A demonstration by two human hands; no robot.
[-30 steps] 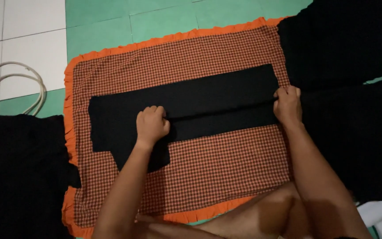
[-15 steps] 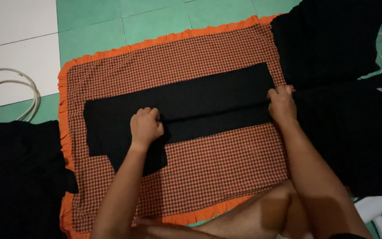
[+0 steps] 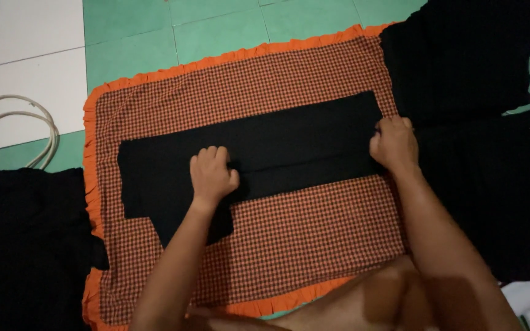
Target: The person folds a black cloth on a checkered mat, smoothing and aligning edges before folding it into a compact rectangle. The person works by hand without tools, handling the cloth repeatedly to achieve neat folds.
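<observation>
A checked mat with an orange frill (image 3: 314,239) covers the green floor tiles (image 3: 216,30). Across it lies a folded black cloth (image 3: 289,144), barely shifted from a moment ago. Left hand (image 3: 211,176) and right hand (image 3: 392,144), well apart, stay pinched on its lower fold.

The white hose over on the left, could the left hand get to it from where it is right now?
Probably yes. The left hand rests curled on the folded black cloth, and between it and the white hose lie only flat checkered mat and tiled floor, nothing upright. It would need a long stretch leftward.
</observation>
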